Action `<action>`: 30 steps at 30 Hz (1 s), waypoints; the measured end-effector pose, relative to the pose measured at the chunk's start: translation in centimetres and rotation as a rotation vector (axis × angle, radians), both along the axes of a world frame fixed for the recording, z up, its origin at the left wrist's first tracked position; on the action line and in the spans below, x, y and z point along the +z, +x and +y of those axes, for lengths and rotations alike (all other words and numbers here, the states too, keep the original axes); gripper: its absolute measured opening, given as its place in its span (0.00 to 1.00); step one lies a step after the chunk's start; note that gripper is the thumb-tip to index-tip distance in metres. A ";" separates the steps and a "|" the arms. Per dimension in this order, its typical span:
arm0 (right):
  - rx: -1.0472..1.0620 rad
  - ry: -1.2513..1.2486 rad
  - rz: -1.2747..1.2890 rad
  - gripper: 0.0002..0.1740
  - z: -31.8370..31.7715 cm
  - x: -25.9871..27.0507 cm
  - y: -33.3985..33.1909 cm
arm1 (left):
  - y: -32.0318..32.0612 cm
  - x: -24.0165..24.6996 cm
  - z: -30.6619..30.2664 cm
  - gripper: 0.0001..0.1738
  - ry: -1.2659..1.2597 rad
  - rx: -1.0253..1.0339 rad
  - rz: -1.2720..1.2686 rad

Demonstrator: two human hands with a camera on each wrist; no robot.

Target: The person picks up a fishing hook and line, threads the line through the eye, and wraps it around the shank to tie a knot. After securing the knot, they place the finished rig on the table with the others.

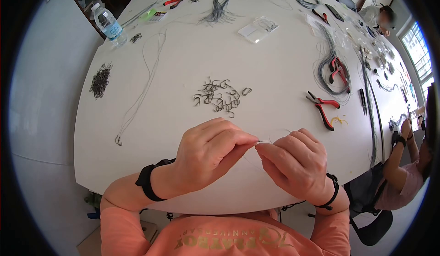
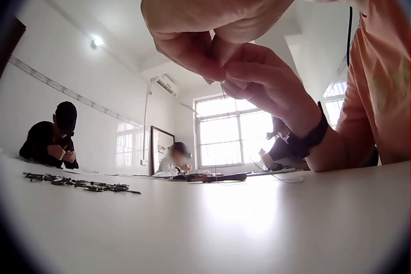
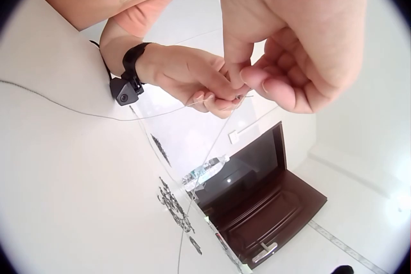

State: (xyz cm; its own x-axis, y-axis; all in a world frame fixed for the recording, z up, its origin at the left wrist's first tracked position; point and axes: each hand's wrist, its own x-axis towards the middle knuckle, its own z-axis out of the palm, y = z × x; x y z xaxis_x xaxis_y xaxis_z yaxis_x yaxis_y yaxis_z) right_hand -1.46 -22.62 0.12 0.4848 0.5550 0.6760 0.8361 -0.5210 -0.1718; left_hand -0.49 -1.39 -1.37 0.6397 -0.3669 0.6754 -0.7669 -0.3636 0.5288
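Note:
In the head view the left hand pinches a small dark piece between thumb and forefinger. Close to its right, the right hand has thumb and fingertips together on a thin pale line. In the right wrist view the line trails from the fingers of the left hand, and the right hand is right beside them. Most of the small piece is hidden by the fingertips. Beyond the hands lies a loose pile of dark hooks on the white table.
Red-handled pliers lie right of the hook pile. A looped line and a denser hook pile are at the left. Farther back are a bottle, a clear box and a line bundle. Other people sit around the table.

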 end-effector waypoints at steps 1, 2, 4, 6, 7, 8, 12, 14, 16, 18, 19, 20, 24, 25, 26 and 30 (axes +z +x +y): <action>-0.001 -0.009 0.003 0.19 0.0 0.0 0.0 | 0.0 0.1 0.0 0.13 -0.001 0.000 -0.001; -0.001 -0.009 0.002 0.19 0.0 0.0 -0.1 | 0.0 0.1 0.0 0.13 -0.001 0.000 -0.002; 0.002 0.001 -0.018 0.19 0.0 -0.1 -0.1 | 0.1 0.1 0.1 0.13 -0.003 0.025 -0.009; -0.005 0.093 0.070 0.18 0.4 0.0 -0.6 | 0.2 0.1 0.2 0.14 -0.006 0.024 -0.024; -0.013 0.185 0.159 0.17 0.6 0.0 -0.8 | 0.2 0.1 0.2 0.14 -0.008 0.022 -0.038; -0.014 0.184 0.160 0.17 0.8 0.1 -0.9 | 0.2 0.0 0.1 0.14 -0.009 0.021 -0.037; -0.084 0.211 0.322 0.13 0.9 0.1 -1.2 | -0.1 -0.2 0.1 0.15 -0.010 0.008 -0.061; -0.083 0.203 0.366 0.11 0.9 -0.2 -1.2 | -0.1 0.0 0.1 0.15 -0.004 0.005 -0.067; -0.115 0.233 0.346 0.09 1.1 -0.5 -1.1 | 0.0 0.1 0.1 0.16 -0.022 0.003 -0.082; -0.107 0.243 0.349 0.09 1.2 -0.8 -1.0 | 0.0 0.1 0.1 0.16 -0.031 0.001 -0.076; -0.099 0.253 0.352 0.09 1.3 -0.9 -1.0 | 0.0 0.1 0.1 0.16 -0.040 -0.001 -0.071; -0.100 0.253 0.353 0.09 1.2 -0.9 -1.0 | 0.0 0.2 0.1 0.16 -0.039 -0.002 -0.071; -0.049 0.296 0.485 0.09 1.0 -0.7 -0.9 | -0.7 0.7 0.2 0.11 -0.088 -0.034 0.209; -0.036 0.316 0.535 0.09 1.0 -0.6 -0.9 | -0.8 0.7 0.1 0.09 -0.157 -0.060 0.357; -0.038 0.317 0.535 0.09 0.8 -0.3 -0.8 | -1.0 0.8 0.1 0.09 -0.156 -0.062 0.357; -0.010 0.232 0.589 0.06 0.5 0.2 -0.6 | -1.4 1.7 0.0 0.03 -0.368 -0.131 0.816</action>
